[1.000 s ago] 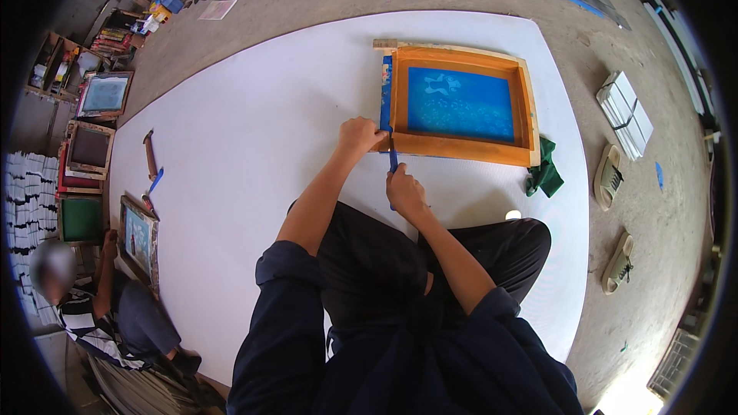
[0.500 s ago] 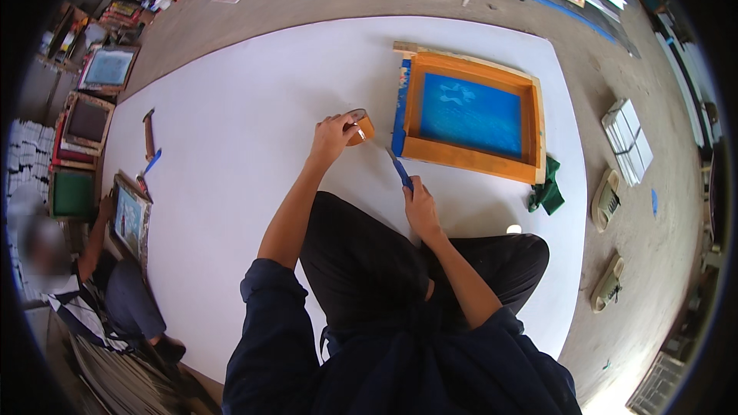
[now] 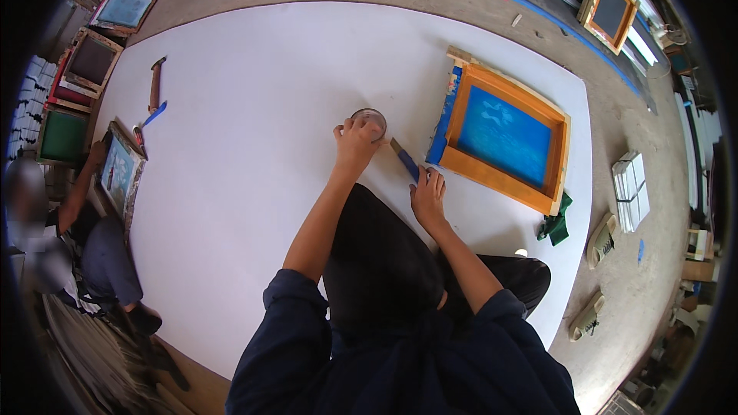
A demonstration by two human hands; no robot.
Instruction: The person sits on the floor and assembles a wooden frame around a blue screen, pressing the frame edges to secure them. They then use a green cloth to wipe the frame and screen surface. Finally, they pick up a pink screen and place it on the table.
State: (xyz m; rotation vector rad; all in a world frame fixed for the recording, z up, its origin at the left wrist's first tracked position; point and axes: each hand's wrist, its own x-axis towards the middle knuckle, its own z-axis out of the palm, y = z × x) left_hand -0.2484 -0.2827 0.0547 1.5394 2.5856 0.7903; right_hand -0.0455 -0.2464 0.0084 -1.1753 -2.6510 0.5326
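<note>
My left hand (image 3: 357, 142) grips a roll of tape (image 3: 375, 119) from above, its round face turned up just over the white sheet. The roll's brown tape side is mostly hidden in this view. A blue-handled utility knife (image 3: 407, 162) points up and left from my right hand (image 3: 428, 192), whose fingers close on the rear of the handle. Its tip lies close to the roll. To the right of both hands sits a wooden screen-printing frame (image 3: 503, 197) with orange-brown inner sides and blue mesh; blue tape covers its left side.
A green cloth (image 3: 555, 220) lies by the frame's near corner. At far left are a hammer (image 3: 155, 84), a blue strip (image 3: 155, 113) and a person (image 3: 108, 261) handling another framed screen (image 3: 121, 173). Shoes (image 3: 603, 241) and a tied white stack (image 3: 630, 192) stand right of the sheet.
The roll has turned from showing its brown side to lying more face up under my left hand. My right hand keeps the knife. The whole view has shifted and rotated.
</note>
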